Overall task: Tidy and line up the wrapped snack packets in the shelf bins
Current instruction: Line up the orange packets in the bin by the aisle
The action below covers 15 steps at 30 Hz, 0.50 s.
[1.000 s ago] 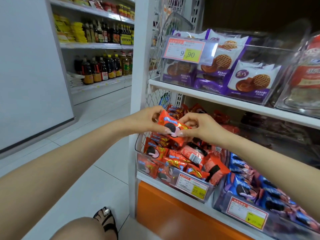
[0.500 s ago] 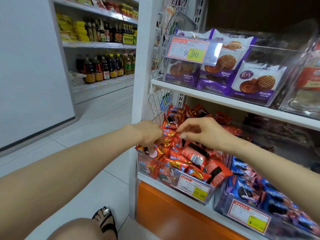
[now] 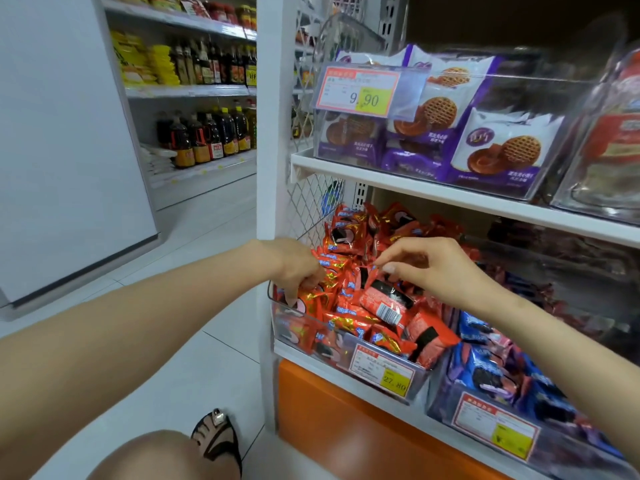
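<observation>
Head view: red packets (image 3: 349,306) lay heaped in the clear bin (image 3: 277,317) on the lower shelf. The left hand (image 3: 298,268) curled round one at the front-left corner. The right hand (image 3: 429,268) pinched another's edge mid-heap. Best handled by standing each upright, face forward, rows snug.

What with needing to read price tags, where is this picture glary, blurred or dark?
Head view: glare streaks the upper clear bin; the 9.90 tag reads clearly; the lower-right tag is smeared; the lower shelf's back lies in shadow.
</observation>
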{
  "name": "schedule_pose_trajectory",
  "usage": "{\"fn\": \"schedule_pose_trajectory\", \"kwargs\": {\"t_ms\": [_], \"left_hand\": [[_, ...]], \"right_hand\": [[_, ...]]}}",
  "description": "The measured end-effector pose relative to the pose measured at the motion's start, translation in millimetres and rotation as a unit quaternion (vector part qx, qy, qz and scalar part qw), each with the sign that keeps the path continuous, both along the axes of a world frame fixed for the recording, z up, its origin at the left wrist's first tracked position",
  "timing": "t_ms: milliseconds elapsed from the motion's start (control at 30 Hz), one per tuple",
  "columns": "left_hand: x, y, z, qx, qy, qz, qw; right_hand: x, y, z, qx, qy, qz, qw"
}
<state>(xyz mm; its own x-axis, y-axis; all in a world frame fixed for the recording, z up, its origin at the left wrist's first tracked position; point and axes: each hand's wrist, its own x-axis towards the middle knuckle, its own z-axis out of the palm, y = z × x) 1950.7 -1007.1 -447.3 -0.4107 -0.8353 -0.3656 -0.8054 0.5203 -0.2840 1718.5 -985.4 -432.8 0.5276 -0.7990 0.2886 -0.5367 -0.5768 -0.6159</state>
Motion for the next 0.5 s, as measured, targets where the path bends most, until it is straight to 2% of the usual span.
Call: {"fn": "schedule_pose_trajectory", "kwargs": {"t_ms": [133,267,367,500], "left_hand": [[-7.8,1.6,-4.8,-0.023,-0.023,-0.022,0.999],[-3.3,2.8,-5.2,-0.014,0.015,0.01,1.0],[2.2,2.8,1.1,-0.005,0.082,0.056,0.995],[2.2,-3.7,4.6,-0.093,0.225,0.073,0.967]], "right_hand": [[-4.2,0.1,-1.0,-0.006,0.0,-0.003,1.0],[-8.2,0.3,-5.0,-0.027,0.019,-0.004,0.999],[-13.4,-1.0,-1.4,-0.072,0.028,-0.019,0.997],[-25.5,-16.9,10.2,-0.137,0.032,-0.092,0.986]]}}
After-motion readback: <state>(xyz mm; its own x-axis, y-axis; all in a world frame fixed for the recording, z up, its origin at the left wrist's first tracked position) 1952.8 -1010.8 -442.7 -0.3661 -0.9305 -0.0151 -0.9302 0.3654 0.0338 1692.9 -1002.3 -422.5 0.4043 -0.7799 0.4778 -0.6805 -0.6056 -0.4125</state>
